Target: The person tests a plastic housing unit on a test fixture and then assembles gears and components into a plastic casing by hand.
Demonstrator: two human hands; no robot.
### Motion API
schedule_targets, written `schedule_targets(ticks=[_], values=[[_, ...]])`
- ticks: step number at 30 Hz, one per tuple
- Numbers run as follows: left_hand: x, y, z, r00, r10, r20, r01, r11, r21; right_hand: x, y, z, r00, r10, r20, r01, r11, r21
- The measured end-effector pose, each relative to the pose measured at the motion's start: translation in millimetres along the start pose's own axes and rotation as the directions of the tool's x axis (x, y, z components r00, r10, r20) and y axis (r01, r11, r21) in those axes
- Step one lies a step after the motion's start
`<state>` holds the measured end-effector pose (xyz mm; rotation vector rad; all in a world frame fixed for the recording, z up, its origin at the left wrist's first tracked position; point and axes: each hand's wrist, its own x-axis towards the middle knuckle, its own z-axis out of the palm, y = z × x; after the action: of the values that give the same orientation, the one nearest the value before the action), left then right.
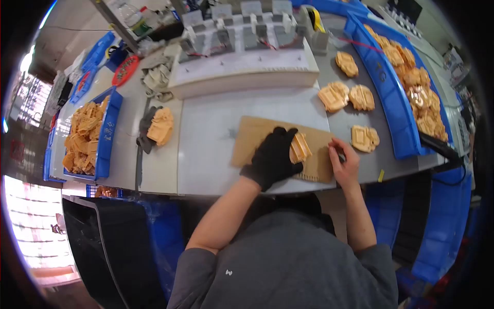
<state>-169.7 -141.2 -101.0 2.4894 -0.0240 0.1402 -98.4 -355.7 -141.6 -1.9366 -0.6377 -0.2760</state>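
My left hand, in a black glove, holds an orange moulded piece between thumb and fingers over a brown cardboard sheet. Bare, my right hand is at the right edge of the cardboard with its fingers curled and thumb near the index finger. Whether something small is between those fingers I cannot make out. To the right of it rests another orange piece, and two more orange pieces lie farther back.
A blue bin of orange pieces stands at the right, another blue bin at the left. A white fixture box is at the back. An orange piece lies on a dark glove at left.
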Motion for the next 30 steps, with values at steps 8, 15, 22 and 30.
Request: schedule_targets(ticks=[8,15,22,30], values=[[3.0,2.3,-1.9,1.000,0.001,0.016,-0.002,0.999,0.038,1.1,-5.3,-0.7,0.999,0.051,0.005,-0.051,0.998,0.031],[2.5,2.9,-0.2,1.000,-0.020,0.016,0.019,0.998,0.055,1.3,-4.0,-1.3,0.998,0.052,0.029,-0.053,0.996,0.066],[1.7,3.6,1.2,1.000,-0.018,0.000,0.018,0.998,0.057,1.4,-5.0,-1.7,0.997,0.070,0.033,-0.072,0.996,0.058],[0.2,1.5,2.7,1.000,-0.010,-0.009,0.010,0.998,0.064,1.9,-4.2,0.4,0.999,0.047,0.004,-0.047,0.997,0.061]])
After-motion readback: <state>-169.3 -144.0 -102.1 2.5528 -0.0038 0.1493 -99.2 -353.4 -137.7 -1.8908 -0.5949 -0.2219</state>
